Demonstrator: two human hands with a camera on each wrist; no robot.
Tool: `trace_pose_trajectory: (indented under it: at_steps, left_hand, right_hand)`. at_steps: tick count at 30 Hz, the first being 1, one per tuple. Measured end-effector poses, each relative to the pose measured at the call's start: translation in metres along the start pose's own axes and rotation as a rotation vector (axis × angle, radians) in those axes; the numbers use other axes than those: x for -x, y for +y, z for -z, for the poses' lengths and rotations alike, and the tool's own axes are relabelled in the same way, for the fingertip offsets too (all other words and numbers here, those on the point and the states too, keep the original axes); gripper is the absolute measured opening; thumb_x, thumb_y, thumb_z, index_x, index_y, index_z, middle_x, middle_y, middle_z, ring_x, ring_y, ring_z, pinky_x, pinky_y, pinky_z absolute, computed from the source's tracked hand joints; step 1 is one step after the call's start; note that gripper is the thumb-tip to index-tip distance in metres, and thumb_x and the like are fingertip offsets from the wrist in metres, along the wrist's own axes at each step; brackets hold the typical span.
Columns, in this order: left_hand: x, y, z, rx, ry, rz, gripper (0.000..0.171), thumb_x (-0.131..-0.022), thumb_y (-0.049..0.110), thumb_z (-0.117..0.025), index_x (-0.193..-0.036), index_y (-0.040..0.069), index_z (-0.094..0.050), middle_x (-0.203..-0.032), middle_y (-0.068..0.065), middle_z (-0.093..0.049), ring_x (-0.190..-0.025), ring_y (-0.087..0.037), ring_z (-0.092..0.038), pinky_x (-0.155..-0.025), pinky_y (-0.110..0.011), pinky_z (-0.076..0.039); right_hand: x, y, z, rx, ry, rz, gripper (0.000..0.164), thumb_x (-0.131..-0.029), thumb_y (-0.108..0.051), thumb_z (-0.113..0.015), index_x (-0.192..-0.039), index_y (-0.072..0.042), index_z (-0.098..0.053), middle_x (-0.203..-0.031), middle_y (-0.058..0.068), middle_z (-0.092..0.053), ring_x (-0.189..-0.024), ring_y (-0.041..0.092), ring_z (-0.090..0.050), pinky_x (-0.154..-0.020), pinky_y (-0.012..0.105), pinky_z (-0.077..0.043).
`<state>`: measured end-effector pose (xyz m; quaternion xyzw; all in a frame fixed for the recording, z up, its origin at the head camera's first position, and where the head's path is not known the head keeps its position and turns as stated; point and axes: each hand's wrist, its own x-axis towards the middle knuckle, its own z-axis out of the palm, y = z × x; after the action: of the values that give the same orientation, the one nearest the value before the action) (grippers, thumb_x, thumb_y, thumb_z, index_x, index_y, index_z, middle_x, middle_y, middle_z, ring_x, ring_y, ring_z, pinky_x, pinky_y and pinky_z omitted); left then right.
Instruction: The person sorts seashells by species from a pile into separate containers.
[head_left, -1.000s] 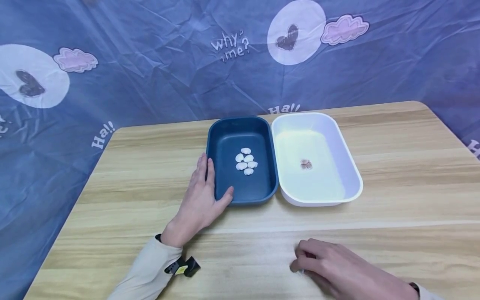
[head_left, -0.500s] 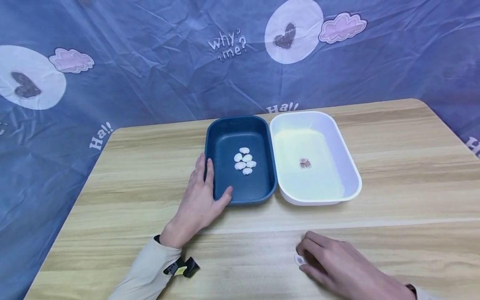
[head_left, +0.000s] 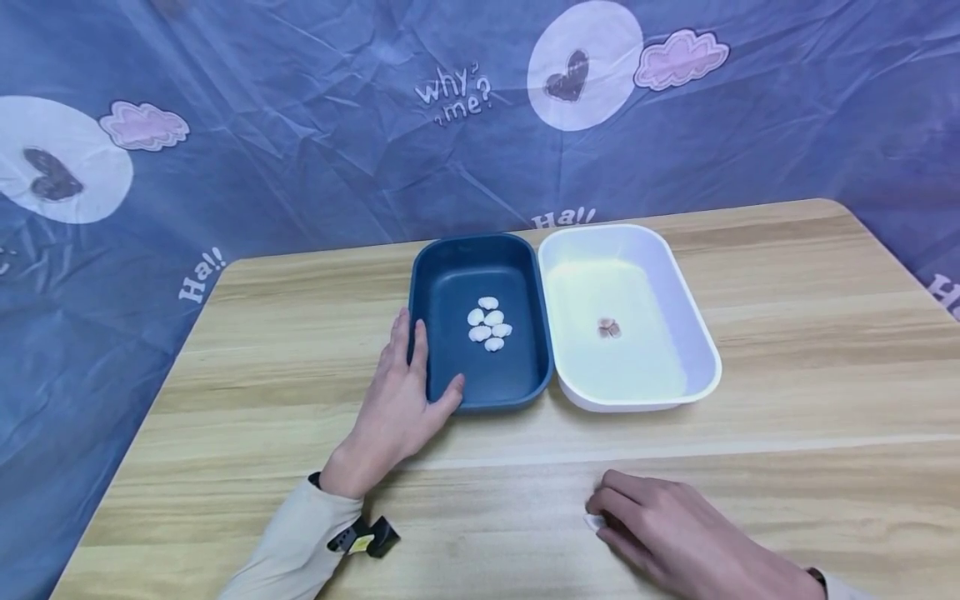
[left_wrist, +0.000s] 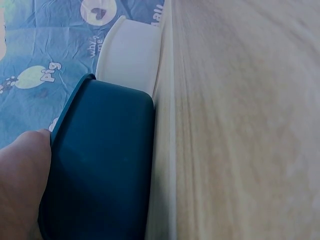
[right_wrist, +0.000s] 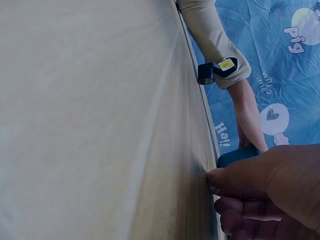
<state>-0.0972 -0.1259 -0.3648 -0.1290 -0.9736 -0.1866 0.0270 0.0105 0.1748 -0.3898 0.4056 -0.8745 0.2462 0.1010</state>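
Observation:
My left hand [head_left: 397,400] rests on the near left corner of a dark blue tray [head_left: 487,398], fingers straight along its left rim and thumb over the front edge. Several small white shells [head_left: 480,333] lie grouped inside that tray. Low on the table, in front of a white tray [head_left: 637,396], my right hand [head_left: 667,529] pinches another small white shell [head_left: 594,522] between thumb and fingers. Its thumb [right_wrist: 240,175] shows close over the tabletop in the right wrist view, where the fingers mostly hide the shell.
The two trays stand side by side, rims touching. A small cluster of brown shells [head_left: 609,328] lies in the white one. A blue printed cloth [head_left: 315,125] hangs behind the wooden table [head_left: 262,400]. A black strap device [head_left: 367,537] sits on the left sleeve.
The right hand's fingers have shifted around the small white shell, which showed more fully half a second ago. The left hand stays on the blue tray.

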Motion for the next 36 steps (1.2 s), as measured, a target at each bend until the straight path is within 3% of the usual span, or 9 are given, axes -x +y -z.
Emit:
trace_pose_trajectory:
  at_steps: [3,8,15,19,36]
  left_hand:
    - [0.0,0.0,0.0,0.0,-0.002,0.0,0.089,-0.092,0.055,-0.048,-0.152,-0.002,-0.016,-0.161,-0.017,0.005,-0.144,-0.039,-0.017,-0.113,-0.051,-0.024]
    - [0.001,0.0,0.0,0.005,-0.012,0.007,0.088,-0.092,0.055,-0.048,-0.152,-0.001,-0.016,-0.161,-0.015,0.008,-0.144,-0.039,-0.018,-0.113,-0.051,-0.024]
    - [0.001,0.0,0.0,0.002,-0.017,0.011,0.088,-0.092,0.055,-0.048,-0.152,-0.001,-0.016,-0.161,-0.015,0.008,-0.143,-0.04,-0.019,-0.113,-0.052,-0.025]
    - [0.0,0.0,0.0,0.003,-0.016,0.011,0.088,-0.092,0.054,-0.049,-0.152,-0.001,-0.017,-0.161,-0.015,0.008,-0.143,-0.04,-0.02,-0.113,-0.052,-0.025]
    - [0.0,-0.001,-0.001,0.009,-0.001,0.002,0.088,-0.092,0.055,-0.049,-0.152,-0.002,-0.019,-0.161,-0.017,0.005,-0.142,-0.04,-0.022,-0.111,-0.052,-0.028]
  right_hand:
    - [0.0,0.0,0.0,-0.004,-0.005,-0.001,0.003,-0.091,-0.019,-0.067,-0.091,-0.021,-0.064,-0.09,-0.019,-0.053,-0.075,-0.008,-0.05,-0.063,0.009,-0.041]
    - [0.0,0.001,0.001,-0.079,-0.033,-0.096,0.008,-0.089,-0.022,-0.069,-0.092,-0.025,-0.063,-0.089,-0.022,-0.053,-0.073,-0.01,-0.047,-0.061,0.006,-0.038]
    - [0.0,0.005,-0.001,-0.161,0.023,-0.153,0.027,-0.078,-0.014,-0.078,-0.085,-0.028,-0.057,-0.075,-0.025,-0.043,-0.065,-0.011,-0.041,-0.057,0.004,-0.031]
    - [0.0,0.008,-0.001,-0.226,0.022,-0.173,0.029,-0.077,-0.012,-0.079,-0.084,-0.029,-0.057,-0.074,-0.025,-0.044,-0.063,-0.01,-0.041,-0.055,0.004,-0.032]
    - [-0.002,0.016,-0.002,-0.401,-0.015,-0.142,0.027,-0.081,-0.009,-0.076,-0.085,-0.027,-0.057,-0.071,-0.022,-0.047,-0.06,-0.012,-0.042,-0.05,0.005,-0.035]
